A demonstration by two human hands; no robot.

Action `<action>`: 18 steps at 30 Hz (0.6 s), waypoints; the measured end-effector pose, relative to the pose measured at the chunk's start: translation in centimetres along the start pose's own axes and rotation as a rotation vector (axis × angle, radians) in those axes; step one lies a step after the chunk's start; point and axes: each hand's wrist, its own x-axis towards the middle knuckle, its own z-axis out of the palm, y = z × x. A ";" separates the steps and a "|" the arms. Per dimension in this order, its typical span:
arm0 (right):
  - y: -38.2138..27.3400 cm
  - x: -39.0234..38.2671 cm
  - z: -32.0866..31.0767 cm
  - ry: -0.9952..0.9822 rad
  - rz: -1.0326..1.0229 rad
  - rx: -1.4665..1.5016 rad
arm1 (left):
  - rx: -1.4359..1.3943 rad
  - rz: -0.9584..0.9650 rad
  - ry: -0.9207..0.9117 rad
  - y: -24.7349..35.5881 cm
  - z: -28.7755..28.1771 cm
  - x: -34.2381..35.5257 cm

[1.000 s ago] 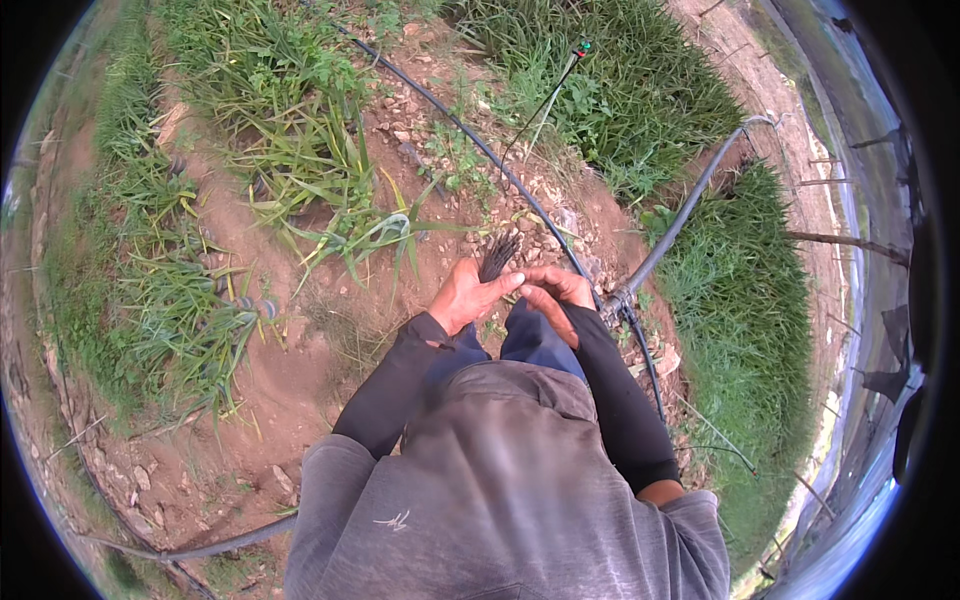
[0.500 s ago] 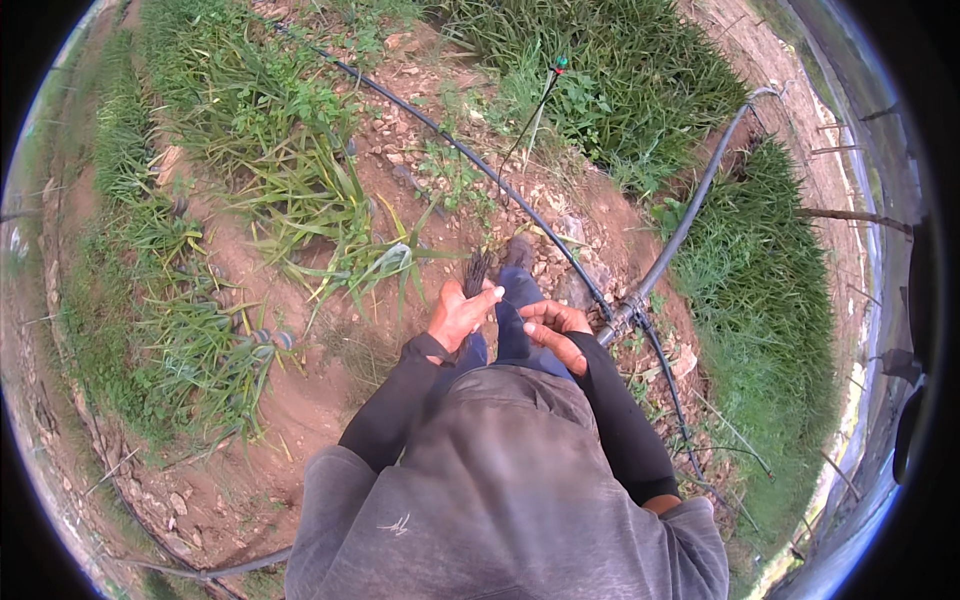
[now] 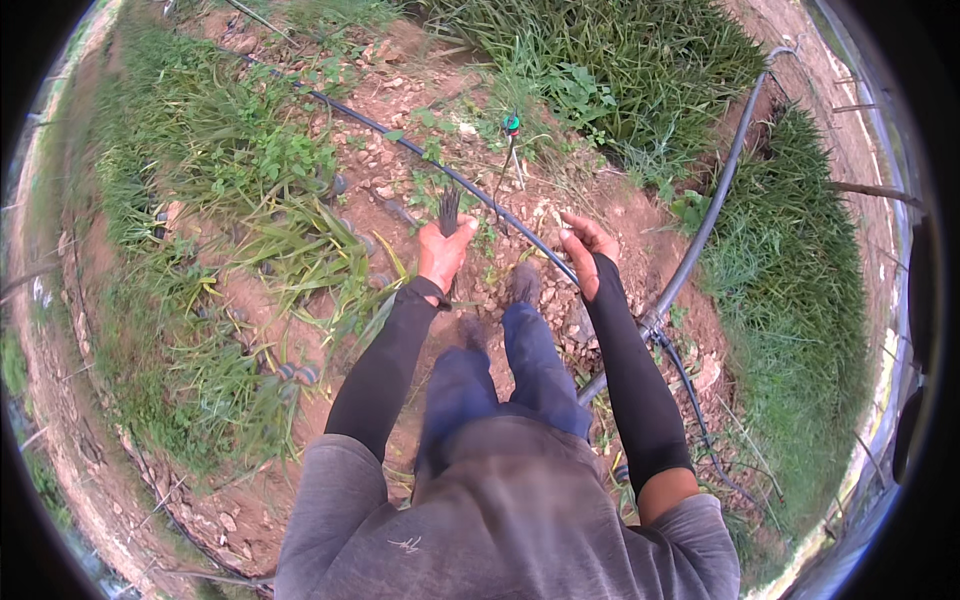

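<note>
My left hand (image 3: pixel 446 254) is closed round a bundle of thin dark strands (image 3: pixel 449 208), whose loose ends stick up past the fingers. To its right, apart from it, my right hand (image 3: pixel 590 246) is raised with the thumb near the bent fingertips. Anything between those fingertips is too thin or small to make out. A black hose (image 3: pixel 430 160) runs slantwise over the soil beyond and between the hands. Just beyond it stands a thin sprinkler stake (image 3: pixel 505 165) with a green top (image 3: pixel 512 125).
A thick grey pipe (image 3: pixel 715 200) curves along the right, with a joint (image 3: pixel 652 326) near my right forearm. Long-leaved plants (image 3: pixel 310 240) grow at left, near several small dark pots. Dense grassy plants (image 3: pixel 620 70) fill the far right. Stones (image 3: pixel 385 105) litter the reddish soil.
Both hands have moved forward and apart from each other. My left hand still grips the bundle. More of my legs and shoes now shows below the hands.
</note>
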 end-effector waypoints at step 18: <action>-0.2 16.3 4.7 -0.160 -0.280 -0.665 | 0.890 0.583 -0.207 6.8 3.6 18.3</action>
